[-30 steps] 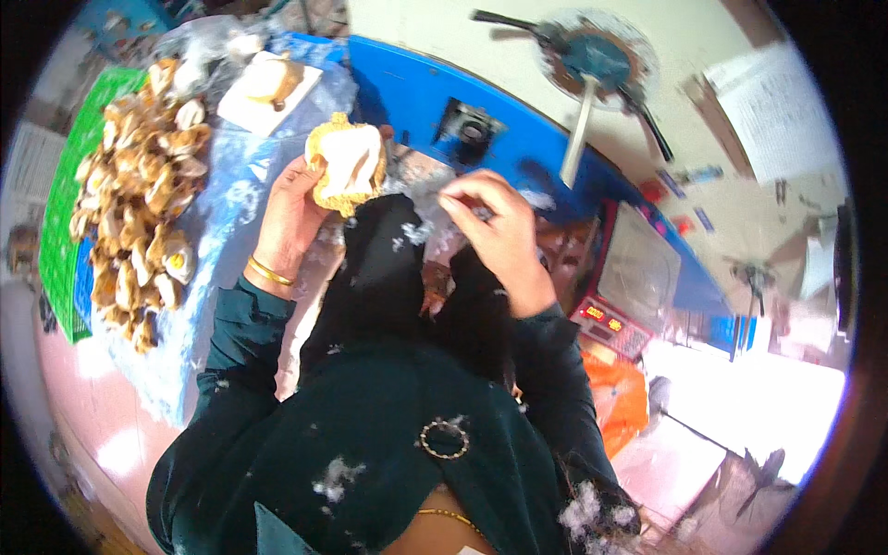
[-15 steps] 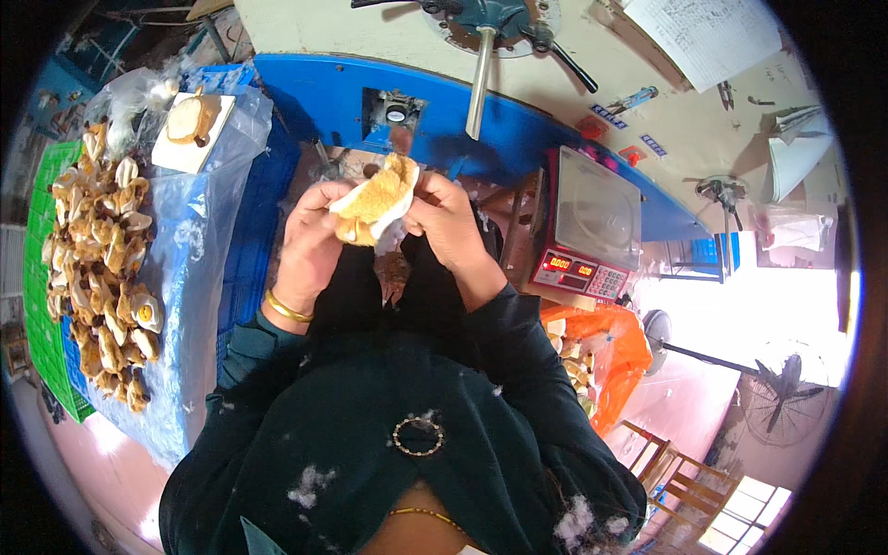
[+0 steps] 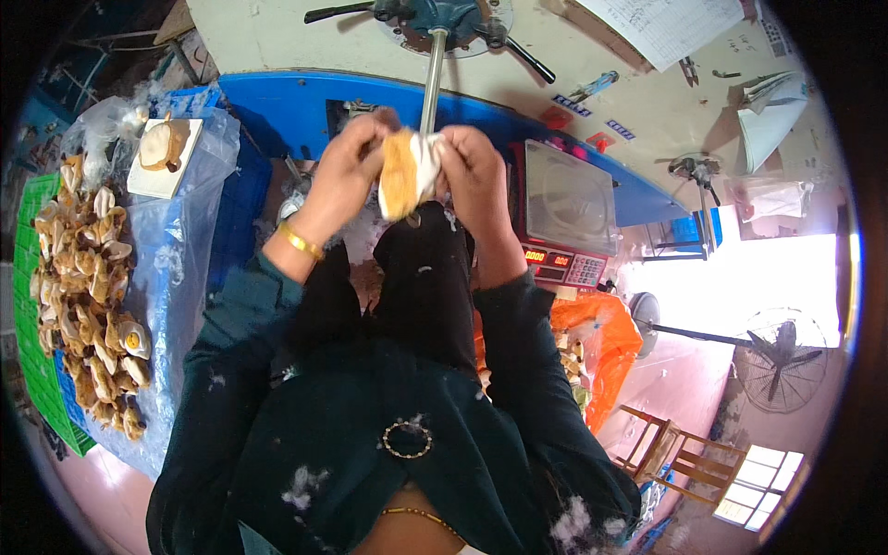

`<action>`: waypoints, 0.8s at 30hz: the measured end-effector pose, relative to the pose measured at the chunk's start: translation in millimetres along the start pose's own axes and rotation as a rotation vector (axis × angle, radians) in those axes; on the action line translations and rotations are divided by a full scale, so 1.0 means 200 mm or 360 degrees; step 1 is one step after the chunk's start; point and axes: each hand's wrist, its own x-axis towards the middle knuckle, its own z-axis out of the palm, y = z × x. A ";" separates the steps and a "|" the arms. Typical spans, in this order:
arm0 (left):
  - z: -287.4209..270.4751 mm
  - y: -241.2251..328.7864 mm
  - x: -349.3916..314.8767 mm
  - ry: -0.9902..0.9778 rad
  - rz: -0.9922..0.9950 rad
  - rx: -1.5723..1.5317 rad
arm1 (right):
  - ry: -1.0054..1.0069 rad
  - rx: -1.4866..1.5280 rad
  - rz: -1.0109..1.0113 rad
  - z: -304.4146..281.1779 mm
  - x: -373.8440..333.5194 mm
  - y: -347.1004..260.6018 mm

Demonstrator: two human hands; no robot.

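Note:
Between my two hands is a limp, brown-and-white plush toy skin [image 3: 401, 176], held up at the lower end of a metal tube [image 3: 433, 81]. My left hand [image 3: 350, 171] is closed on its brown side, partly blurred. The fingers of my right hand [image 3: 474, 176] pinch its white edge. The tube slants down from a dark green machine fitting [image 3: 435, 17] on the bench. Whether the tube's tip is inside the skin or just behind it, I cannot tell.
At left, several brown-and-white plush pieces [image 3: 88, 305] lie heaped on clear plastic over blue and green crates [image 3: 37, 370]. A finished-looking plush [image 3: 159, 146] rests on a white pad. A red scale [image 3: 569, 213] stands at right, above an orange bag [image 3: 615, 347]. White fluff is scattered about.
Both hands have carried the plush skin away from my lap, up to the tube's end. It has turned more upright, and my view has shifted slightly right.

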 end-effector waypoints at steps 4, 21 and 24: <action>0.09 -0.02 0.26 0.0289 0.0067 -0.0194 | 0.0206 0.0120 0.0002 0.05 0.27 0.10; 0.25 0.28 0.14 0.0391 -0.0247 0.0545 | 0.0502 0.0091 -0.0050 0.10 0.37 0.11; 0.32 0.25 0.07 0.0463 -0.0229 0.0505 | 0.0437 0.0300 -0.0109 0.08 0.32 0.15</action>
